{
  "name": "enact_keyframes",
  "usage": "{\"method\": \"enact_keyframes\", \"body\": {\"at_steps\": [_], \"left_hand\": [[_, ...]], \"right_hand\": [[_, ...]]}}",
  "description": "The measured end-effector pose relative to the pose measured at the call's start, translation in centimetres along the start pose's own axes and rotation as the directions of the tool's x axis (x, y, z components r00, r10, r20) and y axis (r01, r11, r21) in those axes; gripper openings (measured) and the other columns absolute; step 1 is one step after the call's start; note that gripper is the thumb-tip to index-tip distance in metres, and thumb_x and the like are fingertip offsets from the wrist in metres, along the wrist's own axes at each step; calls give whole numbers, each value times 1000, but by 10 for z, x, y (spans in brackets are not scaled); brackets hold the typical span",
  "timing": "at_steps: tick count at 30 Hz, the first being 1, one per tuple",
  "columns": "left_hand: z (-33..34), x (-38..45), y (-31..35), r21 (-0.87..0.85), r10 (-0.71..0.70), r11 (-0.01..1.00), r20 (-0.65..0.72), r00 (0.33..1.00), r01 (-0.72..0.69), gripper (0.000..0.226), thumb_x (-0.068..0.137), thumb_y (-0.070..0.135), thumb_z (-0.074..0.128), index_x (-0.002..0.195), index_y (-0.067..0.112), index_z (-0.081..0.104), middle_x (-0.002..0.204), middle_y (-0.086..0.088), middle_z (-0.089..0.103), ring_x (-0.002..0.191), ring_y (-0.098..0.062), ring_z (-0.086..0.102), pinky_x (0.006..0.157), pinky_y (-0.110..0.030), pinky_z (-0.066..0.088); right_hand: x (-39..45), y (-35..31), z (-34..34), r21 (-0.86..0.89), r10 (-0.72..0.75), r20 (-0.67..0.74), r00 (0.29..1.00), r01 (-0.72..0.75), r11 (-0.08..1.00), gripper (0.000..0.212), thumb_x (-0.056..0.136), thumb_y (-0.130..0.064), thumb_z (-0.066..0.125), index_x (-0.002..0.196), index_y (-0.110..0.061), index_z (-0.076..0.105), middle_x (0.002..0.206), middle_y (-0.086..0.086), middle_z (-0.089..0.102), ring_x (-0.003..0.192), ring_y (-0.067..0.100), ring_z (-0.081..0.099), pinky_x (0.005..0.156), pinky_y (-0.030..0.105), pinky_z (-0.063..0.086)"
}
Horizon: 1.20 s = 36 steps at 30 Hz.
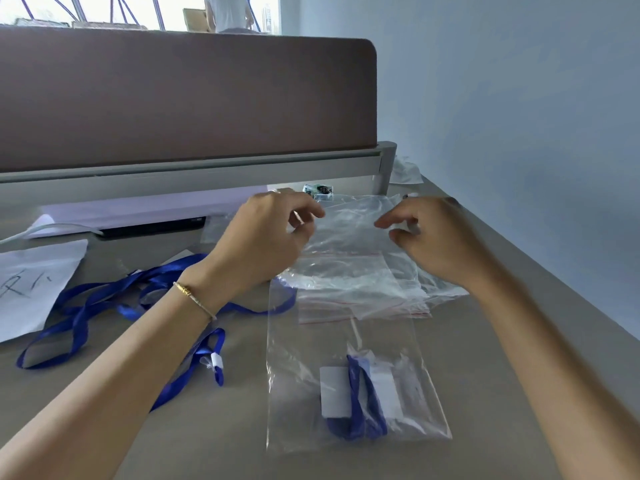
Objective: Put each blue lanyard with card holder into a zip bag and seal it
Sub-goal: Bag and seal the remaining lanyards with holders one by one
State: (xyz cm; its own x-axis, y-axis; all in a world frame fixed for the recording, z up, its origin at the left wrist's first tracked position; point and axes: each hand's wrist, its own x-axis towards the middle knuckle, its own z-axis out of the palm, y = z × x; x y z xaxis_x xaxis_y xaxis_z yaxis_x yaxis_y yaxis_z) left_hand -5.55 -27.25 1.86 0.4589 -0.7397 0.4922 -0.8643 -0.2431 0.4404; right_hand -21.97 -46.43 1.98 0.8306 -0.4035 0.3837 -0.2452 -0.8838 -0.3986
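At centre frame, the left hand (266, 233) and right hand (433, 237) each pinched the top edge of an empty zip bag (349, 233) lifted off a stack of bags (363, 292): thin, slick, floppy film, prob. best held at the mouth w/ both hands. Lower centre, a filled bag (353, 386) held one folded lanyard w/ card holder; loose blue lanyards (104, 299) lay at left on the desk (485, 375).

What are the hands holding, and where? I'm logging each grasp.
Both hands, left and right, pinch one empty zip bag by its side edges, lifted over the bag pile.
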Motion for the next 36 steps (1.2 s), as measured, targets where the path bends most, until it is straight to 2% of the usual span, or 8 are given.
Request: {"method": "enact_keyframes", "body": {"at_steps": [8,11,16,21,24,27,31,36], "left_hand": [[13,-102,38,67,57,993,489,871,-102,16,96,38,55,107,35,67,104,19,60,87,-4,61,79,-25,51],[23,-124,38,74,48,991,560,827,-108,33,89,59,51,111,38,62,111,22,51,90,-4,56,81,-28,51],[13,-141,41,98,81,980,600,796,-174,73,68,86,57,129,47,45,121,25,41,107,1,45,89,-21,42],[6,-148,43,82,109,977,603,790,-198,57,80,45,61,134,45,41,121,21,50,107,-1,52,90,-20,45],[-5,-142,43,8,34,999,614,788,-49,47,85,27,56,128,44,46,115,19,64,102,-1,61,85,-18,48],[-12,-132,41,-70,-19,994,668,744,88,27,97,31,47,121,43,50,119,29,63,100,1,62,86,-16,46],[-10,-119,31,-130,-50,978,605,794,161,31,89,45,39,100,33,65,92,9,69,87,-9,64,79,-31,50],[3,-106,11,-67,-167,970,514,841,234,25,96,20,51,97,37,70,80,11,71,73,-8,67,71,-30,54]], "right_hand": [[-110,-27,8,34,-78,388,918,70,997,18,83,-35,77,101,-37,75,102,-26,70,99,-6,63,93,26,51],[-128,-31,13,10,-62,487,871,65,998,48,72,-62,73,115,-42,66,110,-26,64,104,-2,60,92,29,50],[-147,-33,15,-43,-92,514,853,133,990,72,64,-59,79,128,-43,51,117,-30,48,111,-7,46,95,21,42],[-154,-33,7,-29,-64,496,866,90,996,47,69,-37,68,113,-43,54,102,-24,59,93,-3,55,82,21,47],[-149,-30,1,57,-55,510,858,30,998,34,77,-35,63,110,-40,63,101,-25,67,95,-5,62,85,26,51],[-139,-26,2,154,-57,492,869,-22,988,25,86,-28,55,104,-33,71,96,-20,71,93,-1,65,84,29,52],[-122,-18,12,238,-22,393,919,-79,968,20,85,-24,50,83,-13,67,84,-2,63,81,17,61,78,46,49],[-104,-12,20,313,43,311,949,-145,938,33,92,-8,60,106,-37,70,90,-17,72,84,3,68,81,25,51]]}}
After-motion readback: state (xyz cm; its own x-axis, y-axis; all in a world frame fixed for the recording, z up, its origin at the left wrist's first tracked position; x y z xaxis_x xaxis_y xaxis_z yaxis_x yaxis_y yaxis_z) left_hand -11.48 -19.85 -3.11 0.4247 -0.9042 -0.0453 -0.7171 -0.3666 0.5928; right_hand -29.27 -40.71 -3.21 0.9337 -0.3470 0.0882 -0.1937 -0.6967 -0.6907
